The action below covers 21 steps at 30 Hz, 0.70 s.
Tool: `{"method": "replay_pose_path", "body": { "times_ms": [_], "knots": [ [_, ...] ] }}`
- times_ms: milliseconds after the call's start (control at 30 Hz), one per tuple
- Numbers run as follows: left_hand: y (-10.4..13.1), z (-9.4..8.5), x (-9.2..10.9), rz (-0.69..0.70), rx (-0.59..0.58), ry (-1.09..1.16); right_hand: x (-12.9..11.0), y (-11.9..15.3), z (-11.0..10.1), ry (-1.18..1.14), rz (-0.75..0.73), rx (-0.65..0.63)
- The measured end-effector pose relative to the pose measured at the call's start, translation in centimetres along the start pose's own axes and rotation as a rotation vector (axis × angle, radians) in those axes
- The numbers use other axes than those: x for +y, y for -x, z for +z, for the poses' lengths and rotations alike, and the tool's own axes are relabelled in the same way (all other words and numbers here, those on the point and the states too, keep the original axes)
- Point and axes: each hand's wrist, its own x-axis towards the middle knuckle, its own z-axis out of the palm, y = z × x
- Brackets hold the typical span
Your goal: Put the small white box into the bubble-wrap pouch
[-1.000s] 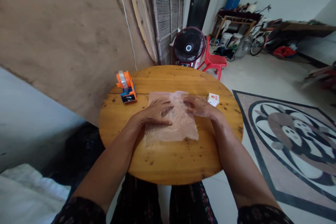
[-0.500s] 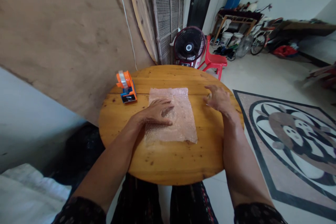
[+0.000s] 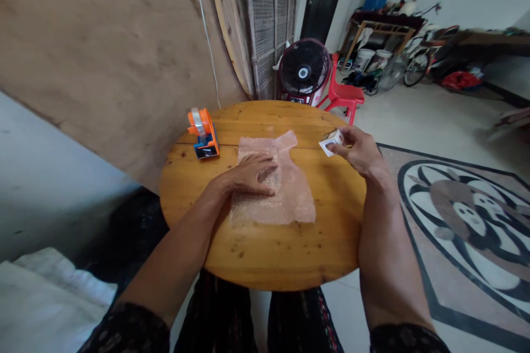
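Observation:
A pinkish sheet of bubble wrap [image 3: 292, 190] lies on the round wooden table [image 3: 265, 259], its upper right corner lifted. My left hand [image 3: 254, 175] rests on the left part of the sheet with the fingers spread, holding nothing. To the right of the sheet, my right hand [image 3: 359, 149] grips a small white box [image 3: 330, 142] between thumb and fingers, above the table's right side. An orange and blue tape dispenser [image 3: 203, 133] with a roll of clear tape stands at the table's left rear.
Behind the table are a fan [image 3: 304, 70] and a red chair [image 3: 346, 92]. A brown wall panel [image 3: 124, 55] stands close on the left. On the right, the floor bears a panda pattern [image 3: 476, 220].
My right hand has risen slightly and turned, and a white box now shows clearly in its fingers. The sheet's upper right corner has lifted. My left hand stays on the sheet.

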Motion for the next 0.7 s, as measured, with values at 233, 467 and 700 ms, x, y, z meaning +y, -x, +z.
{"method": "replay_pose_path", "body": {
  "times_ms": [233,467,700],
  "knots": [
    [0.0,0.2,-0.2,-0.003,0.014,0.009,-6.9,1.7,2.2,-0.468,-0.194,-0.076],
    [-0.3,0.0,0.0,0.105,0.079,0.015,-9.1,2.9,4.2,-0.725,-0.270,-0.348],
    [-0.1,0.0,0.4,0.062,0.124,0.099,-8.2,3.0,7.4,-0.545,-0.221,-0.600]
  ]
}}
